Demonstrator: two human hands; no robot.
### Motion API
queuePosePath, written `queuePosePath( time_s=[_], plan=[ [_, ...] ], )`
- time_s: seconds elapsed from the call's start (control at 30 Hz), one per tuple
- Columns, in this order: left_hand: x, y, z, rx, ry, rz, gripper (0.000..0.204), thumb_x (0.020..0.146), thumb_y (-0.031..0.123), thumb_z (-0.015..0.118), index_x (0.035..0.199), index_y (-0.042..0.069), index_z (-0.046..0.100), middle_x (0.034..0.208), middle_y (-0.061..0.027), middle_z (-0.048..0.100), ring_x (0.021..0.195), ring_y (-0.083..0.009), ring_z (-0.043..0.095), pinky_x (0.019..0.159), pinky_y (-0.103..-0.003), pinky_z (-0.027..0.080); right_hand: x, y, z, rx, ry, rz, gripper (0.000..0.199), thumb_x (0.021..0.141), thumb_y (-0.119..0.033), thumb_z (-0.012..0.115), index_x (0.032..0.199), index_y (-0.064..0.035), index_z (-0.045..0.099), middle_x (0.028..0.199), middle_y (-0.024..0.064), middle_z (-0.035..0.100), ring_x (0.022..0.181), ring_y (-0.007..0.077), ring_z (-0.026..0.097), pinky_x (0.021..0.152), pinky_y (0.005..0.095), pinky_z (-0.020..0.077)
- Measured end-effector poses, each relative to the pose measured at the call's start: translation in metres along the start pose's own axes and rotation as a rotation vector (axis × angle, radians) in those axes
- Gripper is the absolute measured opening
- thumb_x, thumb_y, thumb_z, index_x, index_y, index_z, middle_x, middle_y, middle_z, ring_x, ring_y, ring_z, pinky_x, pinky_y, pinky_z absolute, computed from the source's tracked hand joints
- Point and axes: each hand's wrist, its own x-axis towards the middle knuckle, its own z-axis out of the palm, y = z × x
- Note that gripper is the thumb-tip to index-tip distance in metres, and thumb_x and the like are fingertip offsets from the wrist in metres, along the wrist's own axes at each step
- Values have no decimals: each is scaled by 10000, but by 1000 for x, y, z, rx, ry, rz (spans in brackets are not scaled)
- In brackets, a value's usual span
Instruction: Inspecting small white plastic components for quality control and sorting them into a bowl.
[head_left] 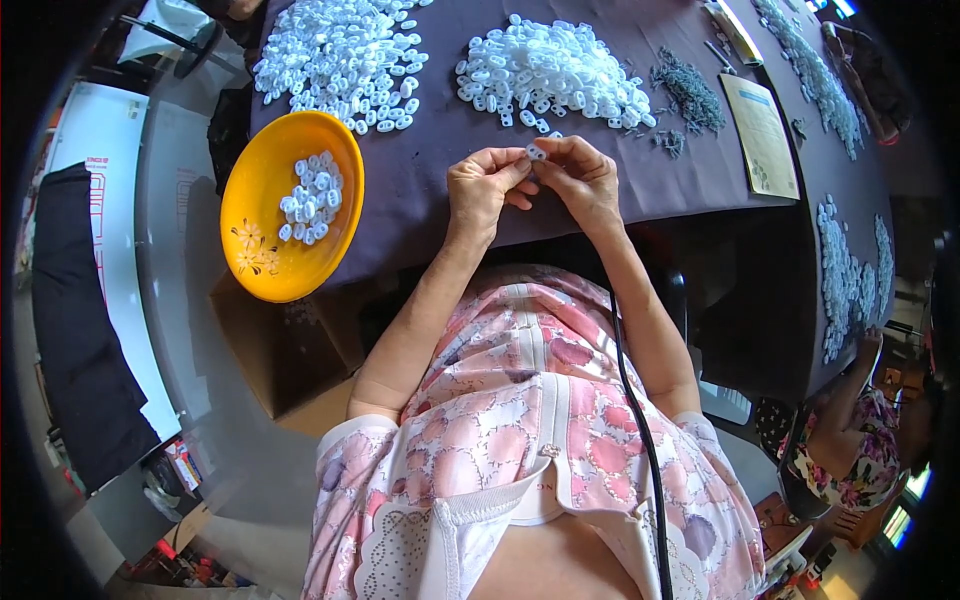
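Note:
Close to the near edge of the dark cloth-covered table [420, 200], my two hands meet over a small white two-holed plastic piece [536, 152]. My left hand [482, 185] pinches it from the left between thumb and fingertips. From the other side my right hand [582, 178] grips it too, fingers closed. Whether a smaller part sits between the fingertips I cannot tell. Just beyond my hands lies a heap of similar white pieces [550, 75]. A yellow oval bowl [250, 200] at the left holds several of these white pieces [312, 198].
Another white heap [345, 60] covers the far left. Small grey parts [688, 92] lie right of the middle heap, beside a tan paper booklet [762, 135]. More pieces [845, 275] lie at the far right, near another person [850, 440]. A cardboard box [285, 350] stands below the bowl.

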Motion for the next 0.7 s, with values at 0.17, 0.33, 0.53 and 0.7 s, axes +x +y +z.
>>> queuePosePath(
  time_s=[0.17, 0.33, 0.53, 0.7],
  plan=[
    [-2, 1, 0, -39, -1, -10, 110, 828, 45, 625, 913, -23, 636, 780, -93, 659, 610, -159, 645, 495, -238, 529, 0, -2, 1, 32, -29, 6, 187, 804, 51, 608, 982, 0, 631, 862, 5, 638, 783, 54, 582, 712, 194, 479],
    [0, 0, -4, -96, -52, -29, 144, 872, 58, 561, 938, -55, 620, 778, -119, 656, 615, -170, 656, 488, -247, 541, 0, -2, -1, 17, -32, -5, 205, 805, 60, 601, 997, -3, 631, 878, 9, 640, 788, 59, 587, 711, 199, 487],
    [-5, 9, -7, 236, 6, 64, 158, 877, 89, 566, 986, -13, 618, 781, -68, 636, 534, -92, 580, 413, -191, 449, -2, -5, -5, -31, -58, 72, 194, 801, 47, 608, 988, 2, 636, 850, -1, 641, 769, 53, 584, 661, 199, 482],
    [-7, 5, -9, 484, -80, 154, 122, 825, 56, 608, 926, 2, 651, 764, -43, 627, 509, -79, 551, 412, -202, 420, -8, -20, -1, -597, -106, -163, 195, 755, 38, 600, 925, -45, 646, 794, 75, 659, 681, 144, 634, 611, 245, 489]
  ],
)
